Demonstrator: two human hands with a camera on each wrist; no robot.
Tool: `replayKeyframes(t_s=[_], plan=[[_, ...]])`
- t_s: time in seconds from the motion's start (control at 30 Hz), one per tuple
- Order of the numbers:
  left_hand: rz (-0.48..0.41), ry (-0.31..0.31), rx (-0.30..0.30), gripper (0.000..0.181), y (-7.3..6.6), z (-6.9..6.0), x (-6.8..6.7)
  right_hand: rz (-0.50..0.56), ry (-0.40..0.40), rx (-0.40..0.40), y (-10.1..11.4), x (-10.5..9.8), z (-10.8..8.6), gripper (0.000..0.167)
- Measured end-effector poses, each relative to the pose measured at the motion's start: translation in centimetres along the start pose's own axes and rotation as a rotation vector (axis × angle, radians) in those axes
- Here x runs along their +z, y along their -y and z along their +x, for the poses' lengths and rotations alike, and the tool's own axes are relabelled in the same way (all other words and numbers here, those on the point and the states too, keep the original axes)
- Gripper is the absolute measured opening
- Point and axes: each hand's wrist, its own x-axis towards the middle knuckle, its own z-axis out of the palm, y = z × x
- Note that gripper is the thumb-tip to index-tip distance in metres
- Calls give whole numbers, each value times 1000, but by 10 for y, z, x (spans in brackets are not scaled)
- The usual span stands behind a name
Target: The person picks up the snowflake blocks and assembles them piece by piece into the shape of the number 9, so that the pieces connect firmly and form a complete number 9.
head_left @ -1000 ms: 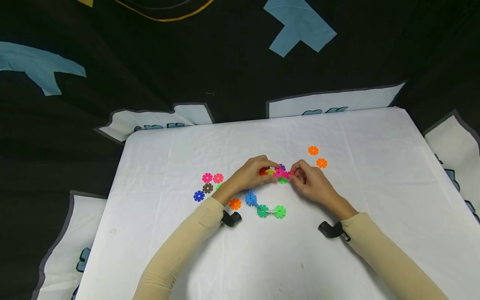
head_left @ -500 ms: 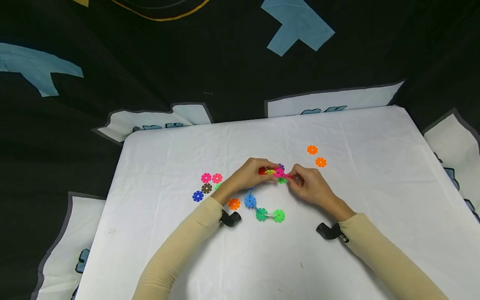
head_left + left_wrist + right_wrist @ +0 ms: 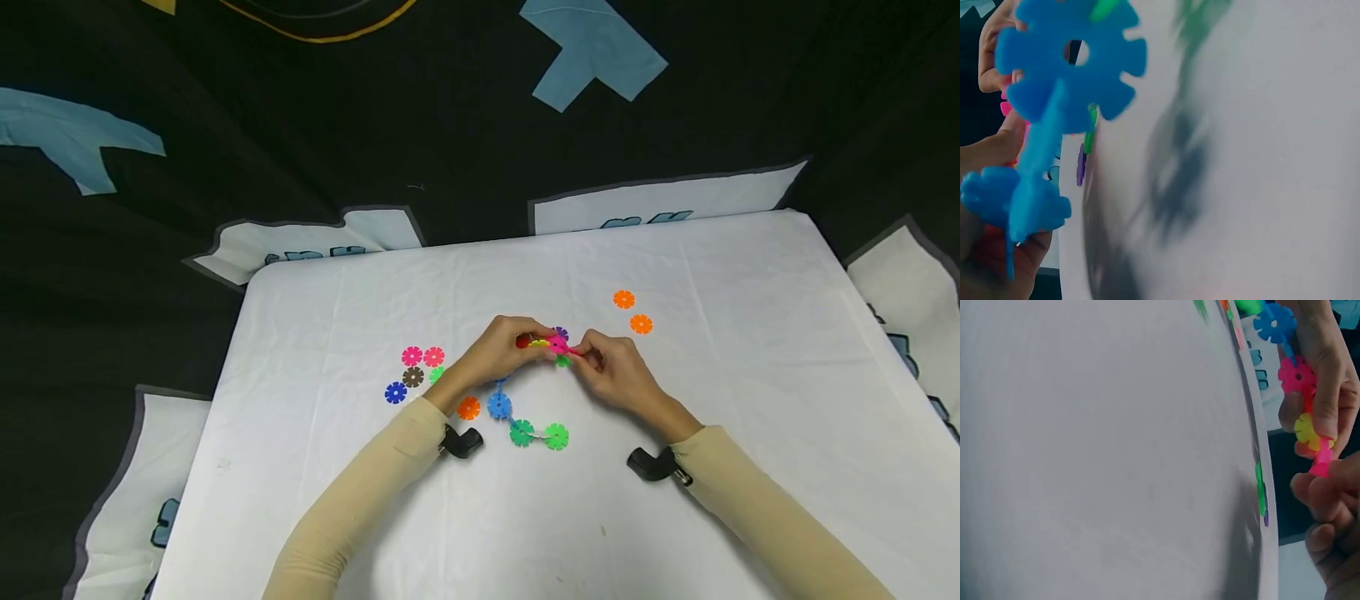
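The left hand (image 3: 504, 345) pinches a chain of notched discs (image 3: 1296, 376) — blue, pink and yellow among them — above the counter (image 3: 465, 533); the right hand (image 3: 624, 372) clamps a pink disc (image 3: 573, 351) (seen edge-on) at its end.

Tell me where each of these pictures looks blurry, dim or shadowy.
Head: mostly even light, brown disc fairly crisp, faint shadows beside the sleeves. Left wrist: blue disc close to the lens, soft at its edges, with a blurred shadow on the table that turns green toward the top. Right wrist: duller light, the right hand slightly soft, a smooth shadow near the table's edge.
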Motion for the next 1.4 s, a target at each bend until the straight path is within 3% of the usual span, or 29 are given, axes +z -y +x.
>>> replayKeyframes(t_s=[0.17, 0.33, 0.43, 0.53, 0.73, 0.87, 0.93, 1.0, 1.13, 1.23, 1.4], plan=[[15, 61, -6, 33, 7, 0, 0, -59, 95, 97, -4, -13, 1, 15], [51, 117, 15, 41, 14, -2, -2, -322, 116, 246, -30, -53, 0, 33], [49, 123, 26, 42, 15, -3, -4, -410, 173, 352, -45, -72, -4, 37], [39, 118, 24, 38, 15, -3, -5, -404, 219, 417, -52, -78, -6, 32], [47, 96, 5, 33, 14, 0, -3, -392, 199, 470, -53, -77, -7, 31], [29, 90, -20, 29, 13, 0, -3, -387, 175, 449, -50, -75, -9, 32], [16, 91, -31, 28, 13, 0, -3, -340, 160, 431, -47, -72, -10, 29], [3, 89, -42, 29, 12, 0, -3, -225, 150, 421, -43, -67, -11, 26], [-28, 72, -72, 31, 11, 0, -4, 158, 174, 446, -27, -50, -10, 28], [-48, 59, -91, 32, 10, 1, -4, 364, 218, 460, -16, -36, -9, 28], [-72, 55, -98, 34, 10, 1, -3, 514, 251, 458, -4, -19, -6, 30]])
